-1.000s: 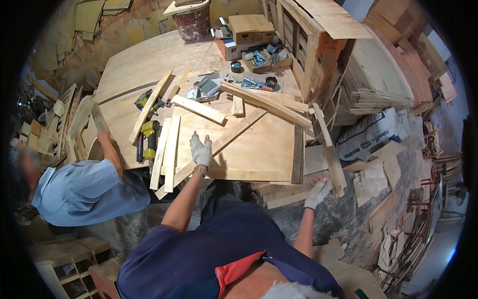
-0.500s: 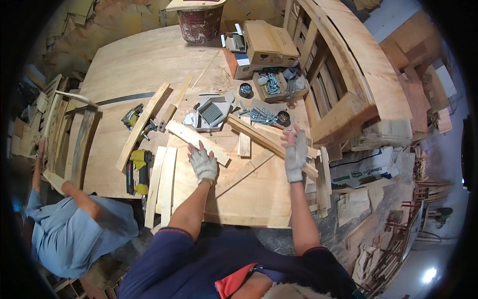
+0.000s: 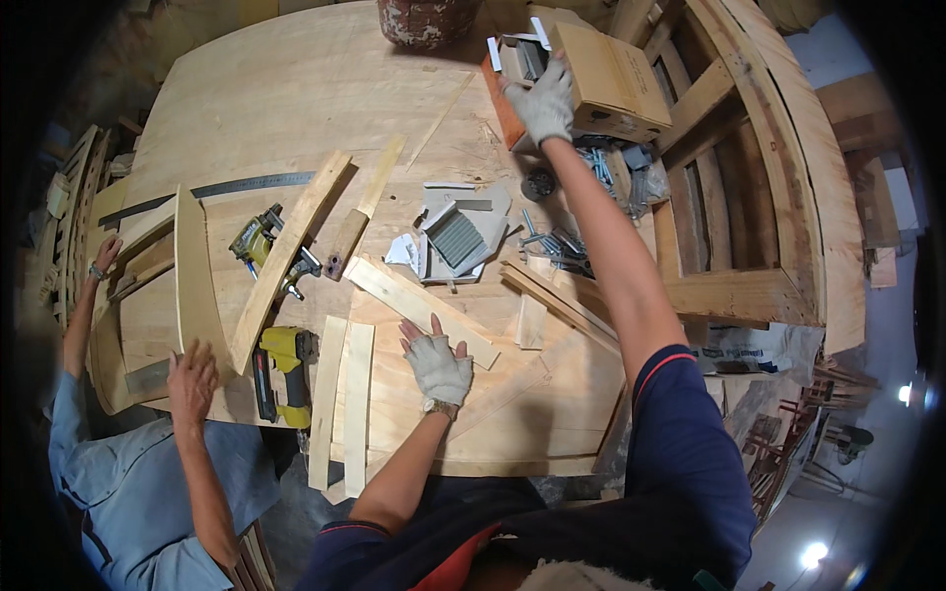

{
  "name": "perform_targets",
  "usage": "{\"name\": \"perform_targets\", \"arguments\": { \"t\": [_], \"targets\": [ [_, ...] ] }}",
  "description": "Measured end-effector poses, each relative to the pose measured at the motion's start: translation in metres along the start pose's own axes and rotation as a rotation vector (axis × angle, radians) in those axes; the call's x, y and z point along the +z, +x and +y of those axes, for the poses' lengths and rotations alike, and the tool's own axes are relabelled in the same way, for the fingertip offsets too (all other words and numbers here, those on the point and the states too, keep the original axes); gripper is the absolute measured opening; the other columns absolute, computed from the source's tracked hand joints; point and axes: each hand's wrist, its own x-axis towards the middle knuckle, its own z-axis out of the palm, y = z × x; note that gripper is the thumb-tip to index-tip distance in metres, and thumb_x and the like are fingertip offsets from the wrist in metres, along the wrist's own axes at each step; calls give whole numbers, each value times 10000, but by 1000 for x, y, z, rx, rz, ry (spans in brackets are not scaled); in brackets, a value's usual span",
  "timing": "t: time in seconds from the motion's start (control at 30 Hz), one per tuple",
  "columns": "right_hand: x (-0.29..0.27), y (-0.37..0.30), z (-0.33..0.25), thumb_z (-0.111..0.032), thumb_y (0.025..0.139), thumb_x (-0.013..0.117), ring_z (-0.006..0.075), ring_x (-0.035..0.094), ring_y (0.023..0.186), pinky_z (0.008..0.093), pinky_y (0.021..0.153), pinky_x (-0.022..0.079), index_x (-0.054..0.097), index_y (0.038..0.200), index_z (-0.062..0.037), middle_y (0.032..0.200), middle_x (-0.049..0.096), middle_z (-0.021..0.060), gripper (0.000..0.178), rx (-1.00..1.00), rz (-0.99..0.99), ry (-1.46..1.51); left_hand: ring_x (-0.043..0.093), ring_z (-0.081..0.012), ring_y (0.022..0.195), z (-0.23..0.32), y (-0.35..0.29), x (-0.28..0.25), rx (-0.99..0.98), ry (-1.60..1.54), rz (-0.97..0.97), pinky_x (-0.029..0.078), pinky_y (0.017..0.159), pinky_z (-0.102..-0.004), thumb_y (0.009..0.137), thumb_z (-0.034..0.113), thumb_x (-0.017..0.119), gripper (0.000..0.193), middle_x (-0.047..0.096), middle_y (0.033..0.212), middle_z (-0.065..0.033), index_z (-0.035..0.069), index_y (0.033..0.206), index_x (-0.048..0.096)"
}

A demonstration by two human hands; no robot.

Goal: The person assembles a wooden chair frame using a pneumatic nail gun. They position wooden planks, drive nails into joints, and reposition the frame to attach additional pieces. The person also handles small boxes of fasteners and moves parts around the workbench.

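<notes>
My left hand (image 3: 439,369), in a fingerless-tip work glove, lies with fingers spread at the edge of a pale wooden slat (image 3: 404,295) on the workbench. At the far side, my gloved right hand (image 3: 544,103) reaches over a small open box (image 3: 508,61) of dark strips. Its thumb and fingers are apart, and I see nothing held in them. Right beside it stands a cardboard box (image 3: 616,84). Between my arms sits a torn carton with grey staple strips (image 3: 460,241). Bolts (image 3: 564,246) and narrow wooden strips (image 3: 562,305) lie near my right forearm.
A yellow-black nail gun (image 3: 288,374) and a second air tool (image 3: 258,236) lie to the left. A co-worker's hand (image 3: 193,382) is by a curved wooden frame (image 3: 197,286). A slatted wooden frame (image 3: 739,286) stands right; a worn bucket (image 3: 429,22) is at the back.
My right hand has left the wooden strips at the right and moved far forward to the small open box. My left hand stays by the slat. The co-worker's near hand has lifted, and the curved frame has shifted.
</notes>
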Motion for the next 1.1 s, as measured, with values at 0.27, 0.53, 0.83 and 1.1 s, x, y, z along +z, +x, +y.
{"name": "perform_targets", "arguments": {
  "t": [0.27, 0.53, 0.83, 1.1],
  "targets": [
    [62, 49, 8, -647, 660, 861, 435, 502, 1358, 557, 1090, 429, 354, 1547, 12, 1429, 530, 270, 1215, 66, -218, -191, 63, -574, 1550, -1, -3, -6, -51, -104, -98, 61, 1249, -656, 904, 367, 657, 869, 101, 1621, -460, -16, 1599, 305],
    [96, 57, -6, -814, 937, 390, 427, 527, 1220, 633, 888, 452, 567, 1355, -167, 1332, 532, 230, 791, 296, -70, -348, 42, -564, 1556, 0, 0, -6, -50, -92, -115, 68, 1247, -659, 888, 331, 661, 859, 97, 1621, -461, -38, 1586, 322],
    [109, 53, 2, -567, 796, 795, 440, 497, 1262, 578, 1023, 350, 559, 1387, -85, 1321, 521, 289, 799, 309, -90, -331, 46, -550, 1561, 5, 1, -8, -58, -55, -92, 88, 1256, -622, 901, 323, 645, 872, 66, 1622, -468, -33, 1610, 283],
    [103, 55, 7, -541, 769, 799, 440, 551, 1200, 562, 938, 475, 555, 1374, -87, 1294, 547, 288, 795, 313, -108, -213, 75, -546, 1562, 2, -2, -3, -26, -101, -1, 122, 1250, -625, 929, 332, 632, 884, 34, 1655, -424, 66, 1660, 211]
  ]
}}
